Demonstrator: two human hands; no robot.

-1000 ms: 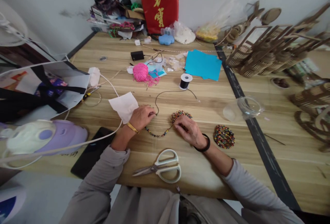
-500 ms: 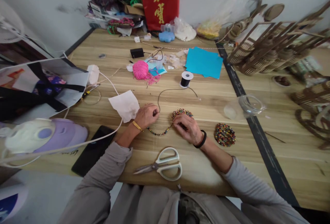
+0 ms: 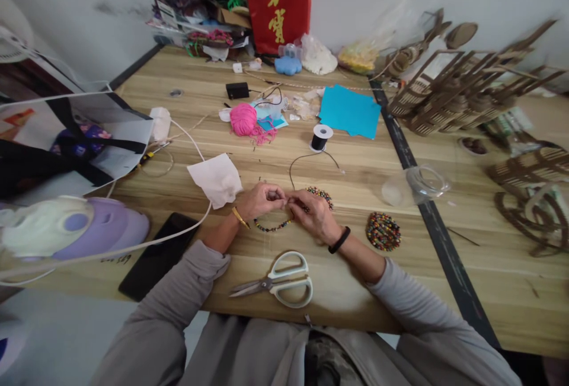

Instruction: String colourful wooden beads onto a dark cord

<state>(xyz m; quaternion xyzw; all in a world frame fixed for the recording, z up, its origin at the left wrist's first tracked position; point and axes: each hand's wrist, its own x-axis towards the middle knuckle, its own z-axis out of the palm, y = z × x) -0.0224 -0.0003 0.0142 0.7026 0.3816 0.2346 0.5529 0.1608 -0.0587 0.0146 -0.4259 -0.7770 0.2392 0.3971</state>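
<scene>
My left hand (image 3: 265, 200) and my right hand (image 3: 315, 213) meet over the table with their fingertips pinched close together. A thin black cord (image 3: 291, 168) runs down from a spool (image 3: 321, 138) to the pinched fingers. Below the hands hangs a curved string of small multicoloured beads (image 3: 272, 229), one end going up to my right fingers. Exactly where cord and string meet is hidden by the fingertips. A coil of beads (image 3: 323, 196) lies just behind my right hand. Another beaded coil (image 3: 383, 231) rests to its right. White-handled scissors (image 3: 275, 282) lie in front, blades partly apart.
A white paper piece (image 3: 216, 179) and a dark phone (image 3: 155, 258) lie left, with a white cable (image 3: 171, 236) crossing above the phone. Pink yarn (image 3: 243, 120) and blue sheets (image 3: 349, 111) are farther back. A clear plastic container (image 3: 415, 187) stands right, near brown woven models (image 3: 462, 101).
My right hand has moved left and my left hand slightly right, so their fingertips now meet. The black cord's lower end has shifted right with them.
</scene>
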